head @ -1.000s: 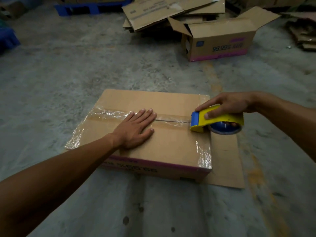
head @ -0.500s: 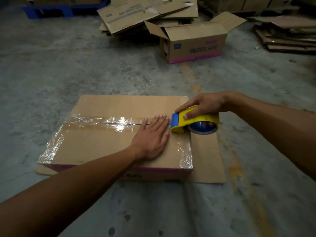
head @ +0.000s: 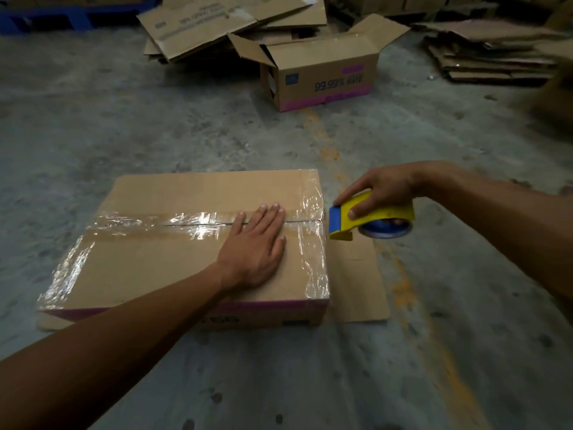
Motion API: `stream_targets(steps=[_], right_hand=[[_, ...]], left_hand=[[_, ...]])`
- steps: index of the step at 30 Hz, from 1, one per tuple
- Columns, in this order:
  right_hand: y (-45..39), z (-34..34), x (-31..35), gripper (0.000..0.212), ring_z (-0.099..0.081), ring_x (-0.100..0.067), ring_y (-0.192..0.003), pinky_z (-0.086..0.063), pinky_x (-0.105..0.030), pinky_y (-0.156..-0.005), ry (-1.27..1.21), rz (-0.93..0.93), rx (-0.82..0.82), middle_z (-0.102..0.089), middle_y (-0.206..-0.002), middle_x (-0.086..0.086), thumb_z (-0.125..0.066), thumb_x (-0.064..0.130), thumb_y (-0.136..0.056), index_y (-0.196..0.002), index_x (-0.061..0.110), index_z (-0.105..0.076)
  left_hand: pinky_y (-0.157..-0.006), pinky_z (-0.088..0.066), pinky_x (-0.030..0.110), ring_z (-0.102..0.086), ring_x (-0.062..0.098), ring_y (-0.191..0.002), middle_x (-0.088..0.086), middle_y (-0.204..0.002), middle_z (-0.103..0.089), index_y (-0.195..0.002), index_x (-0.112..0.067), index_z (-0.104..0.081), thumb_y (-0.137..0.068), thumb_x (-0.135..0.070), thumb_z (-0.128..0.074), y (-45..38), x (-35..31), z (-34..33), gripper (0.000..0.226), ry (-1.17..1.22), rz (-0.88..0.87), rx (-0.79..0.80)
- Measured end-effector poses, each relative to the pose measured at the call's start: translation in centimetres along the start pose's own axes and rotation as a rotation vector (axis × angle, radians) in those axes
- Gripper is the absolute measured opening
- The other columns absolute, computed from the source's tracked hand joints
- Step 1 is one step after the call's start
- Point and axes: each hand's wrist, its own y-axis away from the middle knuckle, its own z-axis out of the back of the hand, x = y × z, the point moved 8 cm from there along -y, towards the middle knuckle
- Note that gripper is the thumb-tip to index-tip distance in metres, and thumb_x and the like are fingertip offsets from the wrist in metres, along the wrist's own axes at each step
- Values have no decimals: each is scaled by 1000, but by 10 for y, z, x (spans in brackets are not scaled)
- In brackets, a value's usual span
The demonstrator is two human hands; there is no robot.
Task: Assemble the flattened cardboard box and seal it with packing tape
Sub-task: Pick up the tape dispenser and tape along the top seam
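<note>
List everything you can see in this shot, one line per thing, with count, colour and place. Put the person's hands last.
taped box: 1, brown with a pink band, on the floor in the middle, clear tape along its top seam and side edges
cardboard sheet: 1, brown, flat on the floor under the box's right side
tape dispenser: 1, yellow with a blue front, just off the box's right edge
open box: 1, brown with pink print, on the floor behind, flaps up
flattened cartons: several, brown, piled at the back left
cardboard stack: 1, brown, back right
left hand: 1, flat on the box top over the seam
right hand: 1, gripping the tape dispenser
</note>
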Motion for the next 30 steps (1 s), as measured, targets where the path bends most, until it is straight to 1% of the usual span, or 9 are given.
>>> stream_targets(steps=[2,4,6,10,12,15,19,25,30], right_hand=[[-11,-8,1,47,-53,-14,-100,-41,-25,-74,173,-59,15,-57,-123,3,-68,40,-86,-133,41,-57],[-14,-32,-18,50,-57,-16,-99,-40,-24,-78,359,-174,145,-62,-128,-1,-69,32,-86,-135,27,-59],[-9,-56,-48,50,-59,-16,-101,-40,-24,-79,357,-284,239,-63,-131,-2,-69,29,-86,-135,22,-59],[0,-57,-64,50,-58,-23,-116,-39,-26,-81,321,-313,187,-58,-137,-4,-69,31,-86,-135,25,-59],[-4,-53,-59,51,-56,-25,-120,-41,-28,-86,325,-299,162,-57,-138,-5,-69,31,-87,-136,23,-58],[-12,-57,-51,52,-55,-26,-121,-43,-33,-95,317,-272,168,-55,-140,-4,-68,34,-87,-136,23,-57],[-18,-55,-40,52,-51,-26,-125,-42,-34,-98,307,-226,141,-50,-144,-3,-67,41,-87,-137,28,-57],[-20,-52,-12,52,-49,-24,-126,-40,-33,-95,249,-150,114,-48,-146,-3,-65,44,-87,-137,32,-56],[-29,-48,26,49,-52,-24,-118,-42,-34,-93,163,-61,81,-51,-142,-2,-66,44,-87,-134,35,-57]], left_hand=[[-121,2,47,7,12,-150,-7,-164,4,-156,-23,1,-96,-47,-7,-2,0,0,65,-17,7,18],[-121,2,48,7,15,-150,-5,-164,5,-156,-24,3,-95,-48,-6,-4,-3,2,66,-17,6,42],[-121,0,49,7,18,-151,-5,-164,5,-156,-26,3,-94,-49,-5,-7,-13,5,66,-39,-79,55],[-121,-1,44,10,19,-150,-11,-163,2,-155,-33,-6,-98,-49,-9,-23,-51,7,60,-90,-320,98],[-121,-4,44,8,19,-151,-10,-163,-5,-152,-35,-24,-100,-50,-12,-36,-67,8,56,-130,-399,106],[-119,-15,43,-11,19,-150,-5,-153,-39,-127,-28,-55,-100,-49,-17,-49,-82,12,52,-161,-475,54],[-116,-22,39,-30,19,-141,-4,-123,-61,-109,-24,-61,-98,-48,-25,-44,-83,14,45,-109,-465,-32],[-114,-21,44,-40,18,-127,-7,-108,-60,-94,-26,-60,-96,-47,-30,-18,-66,20,37,-121,-339,-127],[-115,-18,49,-42,18,-124,-7,-106,-60,-97,-25,-61,-96,-45,-26,14,-46,20,40,-128,-190,-164]])
